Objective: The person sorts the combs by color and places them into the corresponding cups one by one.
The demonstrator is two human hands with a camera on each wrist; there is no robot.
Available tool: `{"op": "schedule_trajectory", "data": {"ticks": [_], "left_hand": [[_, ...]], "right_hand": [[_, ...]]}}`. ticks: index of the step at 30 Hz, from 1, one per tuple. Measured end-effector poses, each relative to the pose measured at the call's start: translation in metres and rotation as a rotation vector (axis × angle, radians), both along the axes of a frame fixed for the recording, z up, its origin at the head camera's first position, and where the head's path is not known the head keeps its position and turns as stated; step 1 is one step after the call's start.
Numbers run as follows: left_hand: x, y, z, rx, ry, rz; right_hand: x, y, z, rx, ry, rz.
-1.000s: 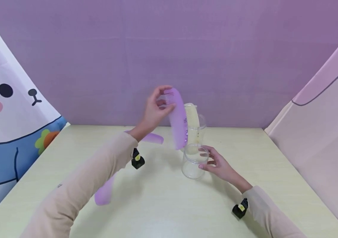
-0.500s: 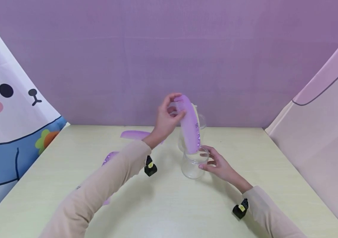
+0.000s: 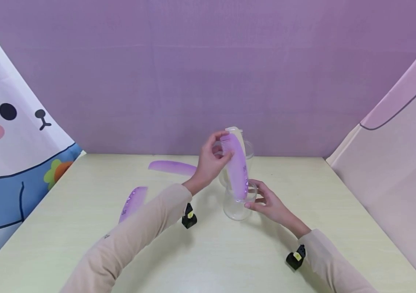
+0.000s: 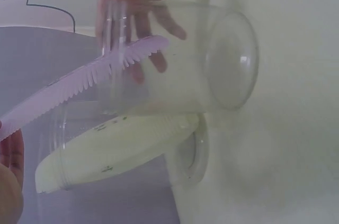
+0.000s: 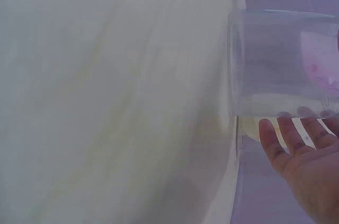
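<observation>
My left hand pinches a purple comb near its upper end. The comb slants downward, and its lower end is inside the mouth of a clear cup, as the left wrist view also shows. Thumb and fingers of my right hand hold that cup upright on the table from the right side. In the right wrist view several fingers lie along the cup's wall. Right behind it stands a second clear cup with a pale yellow comb leaning in it, partly covered by the purple comb in the head view.
Another purple comb lies on the table toward the back left, its right end behind my left wrist. Closer in, a further purple comb is partly hidden by my left sleeve. A purple backdrop rises behind the table.
My left hand has moved right and then down with the purple comb, whose lower end has gone from beside the front cup to inside it. My right hand and the cup have stayed put.
</observation>
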State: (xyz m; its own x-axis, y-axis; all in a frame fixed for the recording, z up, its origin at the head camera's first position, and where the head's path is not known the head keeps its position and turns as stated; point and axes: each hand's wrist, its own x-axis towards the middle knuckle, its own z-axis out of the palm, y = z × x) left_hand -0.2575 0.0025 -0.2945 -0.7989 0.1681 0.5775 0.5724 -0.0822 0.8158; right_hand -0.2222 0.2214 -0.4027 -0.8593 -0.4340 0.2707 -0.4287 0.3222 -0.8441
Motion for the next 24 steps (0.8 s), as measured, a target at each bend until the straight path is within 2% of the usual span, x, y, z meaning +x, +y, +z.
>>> {"op": "schedule_trajectory", "data": {"ticks": [9, 24], "left_hand": [[0.003, 0.004, -0.021, -0.056, 0.0, -0.01], [0.008, 0.008, -0.038, -0.1, -0.049, -0.01]], "right_hand": [[0.0, 0.0, -0.001, -0.004, -0.007, 0.002], [-0.001, 0.001, -0.001, 0.002, -0.012, -0.003]]}}
